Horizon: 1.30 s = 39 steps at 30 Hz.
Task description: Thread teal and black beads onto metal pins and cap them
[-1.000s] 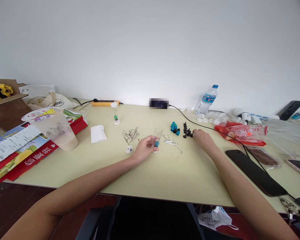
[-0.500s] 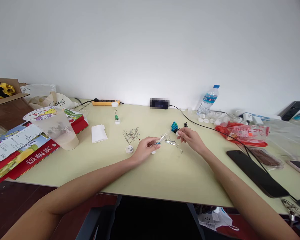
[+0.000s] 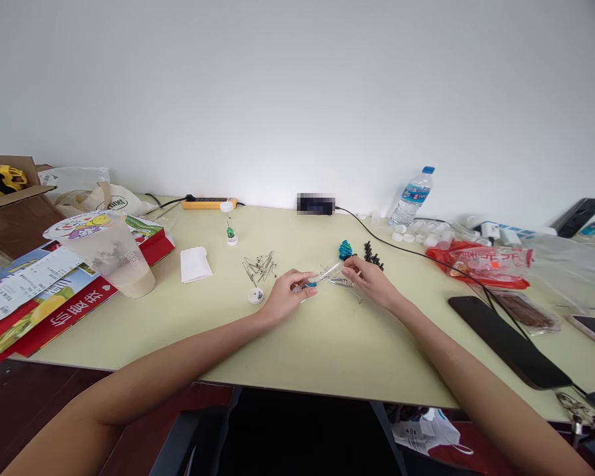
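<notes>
A clear tube (image 3: 331, 270) with a blue piece at its lower end slants up to the right, held by my left hand (image 3: 290, 293), whose fingers are closed round that end. My right hand (image 3: 369, 281) is pinched at the tube's upper end; what lies between its fingertips is too small to tell. Behind it are blue pieces (image 3: 345, 250) in a pile and black pieces (image 3: 374, 254). Thin metal rods (image 3: 342, 281) lie beneath the tube, and a second group of metal rods (image 3: 260, 267) lies left of my left hand, by a round white cap (image 3: 256, 295).
A small upright assembly (image 3: 231, 233) with a green part and white paper (image 3: 196, 264) stand left. Farther left is a plastic cup (image 3: 123, 264). At right are a water bottle (image 3: 412, 198), white caps (image 3: 429, 231), a red bag (image 3: 480, 263), a cable and a black phone (image 3: 508, 340).
My right hand has moved left to the tube's upper end, uncovering more of the black pieces. The tube has tilted lower. My left hand has barely moved.
</notes>
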{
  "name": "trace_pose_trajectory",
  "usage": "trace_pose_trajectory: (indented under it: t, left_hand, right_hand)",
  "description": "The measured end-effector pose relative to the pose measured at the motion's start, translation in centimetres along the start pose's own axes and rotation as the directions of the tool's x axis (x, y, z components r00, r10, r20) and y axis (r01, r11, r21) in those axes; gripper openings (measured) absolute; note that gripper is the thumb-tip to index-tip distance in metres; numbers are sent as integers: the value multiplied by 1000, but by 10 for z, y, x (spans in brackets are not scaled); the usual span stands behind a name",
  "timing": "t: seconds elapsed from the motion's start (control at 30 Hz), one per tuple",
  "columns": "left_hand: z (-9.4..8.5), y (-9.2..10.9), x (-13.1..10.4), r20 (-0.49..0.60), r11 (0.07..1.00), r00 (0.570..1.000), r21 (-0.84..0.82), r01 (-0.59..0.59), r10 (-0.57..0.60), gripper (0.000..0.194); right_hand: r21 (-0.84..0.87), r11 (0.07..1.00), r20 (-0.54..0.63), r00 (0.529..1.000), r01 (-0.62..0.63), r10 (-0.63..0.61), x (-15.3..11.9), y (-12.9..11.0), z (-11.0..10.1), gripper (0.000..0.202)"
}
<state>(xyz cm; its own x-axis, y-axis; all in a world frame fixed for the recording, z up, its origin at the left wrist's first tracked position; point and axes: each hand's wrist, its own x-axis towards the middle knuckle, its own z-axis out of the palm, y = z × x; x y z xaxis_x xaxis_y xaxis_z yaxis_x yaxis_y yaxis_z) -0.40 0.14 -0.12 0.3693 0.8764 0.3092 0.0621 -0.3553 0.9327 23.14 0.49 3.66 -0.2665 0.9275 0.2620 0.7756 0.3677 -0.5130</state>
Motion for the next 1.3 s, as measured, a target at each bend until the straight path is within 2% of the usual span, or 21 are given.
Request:
trace_pose_trajectory:
  t: [0.13, 0.33, 0.7, 0.8, 0.9, 0.97, 1.03, 1.1, 1.17, 1.3]
  left_hand:
    - [0, 0, 1, 2, 1000, 1000, 2, -16, 16, 34]
    - [-1, -1, 1, -2, 1000, 1000, -10, -22, 22, 35]
    - [-1, 1, 1, -10, 1000, 1000, -2, -3, 3, 37]
    - [-1, 0, 1, -25, 1000, 1000, -1, 7, -7, 38]
    - [-1, -2, 1, -43, 1000, 999, -5, 8, -8, 38]
    - [-1, -4, 1, -60, 1000, 998, -6, 6, -7, 37]
    - [-2, -5, 2, -71, 1000, 997, -9, 3, -4, 37]
    - [-3, -6, 2, -71, 1000, 997, -11, 7, -8, 37]
    - [-3, -6, 2, -64, 1000, 998, -11, 14, -15, 38]
    - [-3, -5, 2, -54, 1000, 998, -14, 12, -13, 39]
  right_hand:
    - [-171, 982, 52, 996, 80, -73, 1, 6, 2, 25]
    - [-215, 955, 29, 979, 205, -204, 1, 8, -2, 24]
    - [-291, 939, 117, 981, 184, -155, 0, 8, 3, 17]
    - [-284, 945, 107, 985, 163, -137, 0, 9, 5, 18]
    - [-167, 979, 24, 994, 113, -111, 1, 7, 3, 22]
    - [19, 998, -35, 998, 61, -60, 0, 4, 0, 26]
    - [260, 965, -40, 999, 34, -25, -1, -2, -3, 31]
    - [450, 892, -5, 999, 40, -42, -2, -9, -6, 35]
    - [533, 845, 17, 997, 52, -71, -3, -15, -6, 38]
    - [563, 823, -9, 996, 76, -86, -5, -20, -6, 39]
